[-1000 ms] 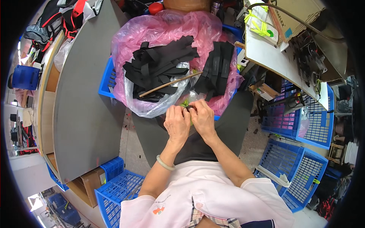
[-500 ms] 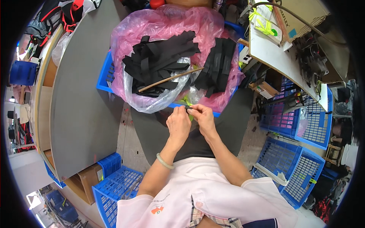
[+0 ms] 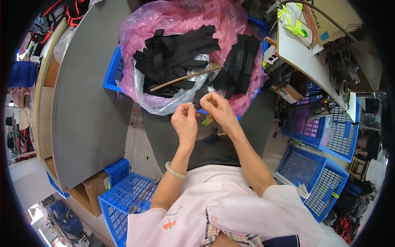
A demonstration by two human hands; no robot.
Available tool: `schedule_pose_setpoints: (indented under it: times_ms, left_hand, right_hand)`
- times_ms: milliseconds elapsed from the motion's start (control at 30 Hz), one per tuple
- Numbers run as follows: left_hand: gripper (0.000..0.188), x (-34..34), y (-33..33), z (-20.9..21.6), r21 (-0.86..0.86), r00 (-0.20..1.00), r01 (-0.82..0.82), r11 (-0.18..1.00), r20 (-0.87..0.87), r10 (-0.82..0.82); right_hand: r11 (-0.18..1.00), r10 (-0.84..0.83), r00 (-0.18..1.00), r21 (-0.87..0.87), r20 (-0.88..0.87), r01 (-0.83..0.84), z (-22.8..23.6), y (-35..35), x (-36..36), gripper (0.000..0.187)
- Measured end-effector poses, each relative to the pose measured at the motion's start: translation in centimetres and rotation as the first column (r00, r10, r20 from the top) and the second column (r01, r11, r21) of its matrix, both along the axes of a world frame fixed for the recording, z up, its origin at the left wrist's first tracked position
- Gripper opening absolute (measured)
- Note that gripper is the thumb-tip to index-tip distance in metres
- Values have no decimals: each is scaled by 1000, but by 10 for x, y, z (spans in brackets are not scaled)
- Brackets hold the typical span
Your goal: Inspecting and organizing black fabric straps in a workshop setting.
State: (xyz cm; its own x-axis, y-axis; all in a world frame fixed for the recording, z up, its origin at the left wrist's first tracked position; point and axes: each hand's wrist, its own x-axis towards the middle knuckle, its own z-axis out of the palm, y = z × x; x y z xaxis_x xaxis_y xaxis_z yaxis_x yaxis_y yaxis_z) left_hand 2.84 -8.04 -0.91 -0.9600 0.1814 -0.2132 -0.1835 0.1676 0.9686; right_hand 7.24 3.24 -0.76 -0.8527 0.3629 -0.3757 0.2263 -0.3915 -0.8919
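My left hand (image 3: 184,124) and my right hand (image 3: 222,114) meet in front of me, just past my knees. Between their pinched fingertips is a small piece of black strap (image 3: 197,104), partly covered by the fingers. A bit of yellow-green material (image 3: 206,121) shows beneath the right hand; whether it joins the strap I cannot tell. Beyond the hands, a blue crate (image 3: 111,78) lined with pink plastic (image 3: 133,31) holds a loose pile of black straps (image 3: 181,53) and a neater bundle of black straps (image 3: 239,64). A thin wooden stick (image 3: 181,79) lies across them.
A grey curved tabletop (image 3: 90,99) stands on my left. To the right is a white-topped bench (image 3: 302,57) with a cardboard box (image 3: 337,18). Blue plastic crates (image 3: 325,181) sit on the right, and another blue crate (image 3: 127,197) at the lower left.
Both hands have risen slightly away from my lap, and their fingers have shifted on the black strap, which shows more now. The view has tilted a little.
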Motion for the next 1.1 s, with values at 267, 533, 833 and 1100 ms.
schedule_pose_setpoints:
  times_ms: [267, 533, 833, 1100]
  left_hand:
    - [9, 13, 19, 7, 142, 997, -74, 987, 3, 74]
    - [17, 1, 10, 0, 713, 719, -236, 660, 586, -374]
    - [10, -24, -9, 11, 807, 776, -65, 587, 411, -478]
    - [7, -24, -10, 62, 774, 688, 8, 633, 455, -566]
  right_hand:
    - [742, -49, 979, 649, -199, 169, -3, -5, 2, 20]
    - [573, -119, 923, 734, -367, 365, -10, -9, 1, 26]
    - [628, -343, 914, -776, -216, 52, 22, 2, 0, 22]
    - [924, -79, 924, -374, -373, -72, 61, 18, 13, 30]
